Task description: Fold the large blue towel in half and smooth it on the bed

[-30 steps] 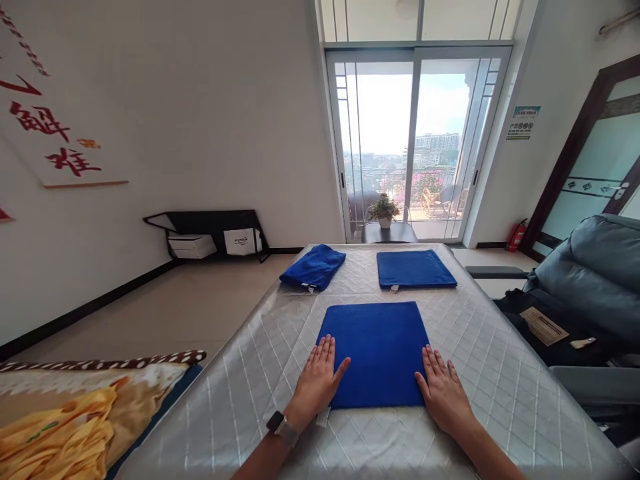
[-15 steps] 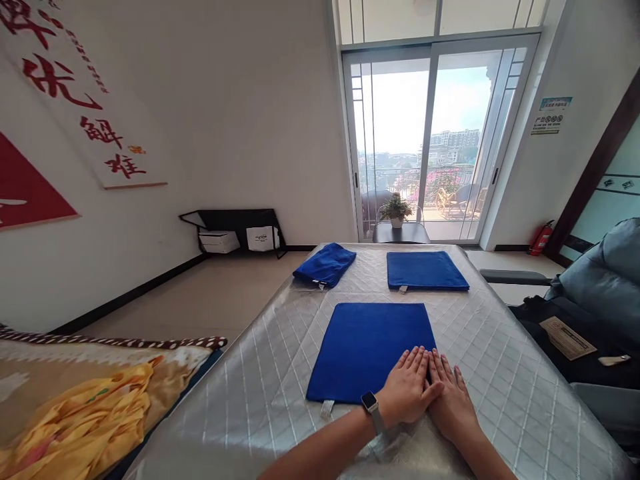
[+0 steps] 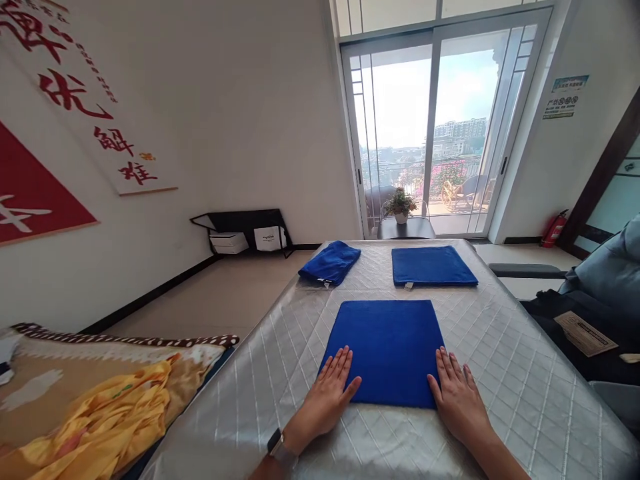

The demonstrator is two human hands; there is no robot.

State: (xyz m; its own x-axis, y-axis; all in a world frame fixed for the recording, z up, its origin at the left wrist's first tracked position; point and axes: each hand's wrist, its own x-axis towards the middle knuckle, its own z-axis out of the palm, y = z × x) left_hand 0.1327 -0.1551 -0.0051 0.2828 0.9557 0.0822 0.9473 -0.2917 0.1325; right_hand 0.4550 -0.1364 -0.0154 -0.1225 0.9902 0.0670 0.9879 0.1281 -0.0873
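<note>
A folded blue towel (image 3: 387, 348) lies flat on the silver quilted table (image 3: 505, 387) in front of me. My left hand (image 3: 327, 397) rests flat at the towel's near left corner, fingers stretched out, a watch on the wrist. My right hand (image 3: 457, 397) lies flat at the near right corner, fingers out as well. Neither hand holds anything. Farther back a second flat folded blue towel (image 3: 433, 266) sits on the right and a loosely bunched blue towel (image 3: 330, 262) on the left.
A yellow and brown patterned blanket (image 3: 100, 400) lies at the left. A grey-blue massage chair (image 3: 605, 287) stands to the right. Beyond the table are a small dark stand with a potted plant (image 3: 401, 205) and glass balcony doors (image 3: 430, 127). A black shelf (image 3: 245, 230) stands by the left wall.
My left hand slid from beside my right hand at the towel's right edge back to the near left corner. The towel's white tag no longer shows. The view shifted slightly left.
</note>
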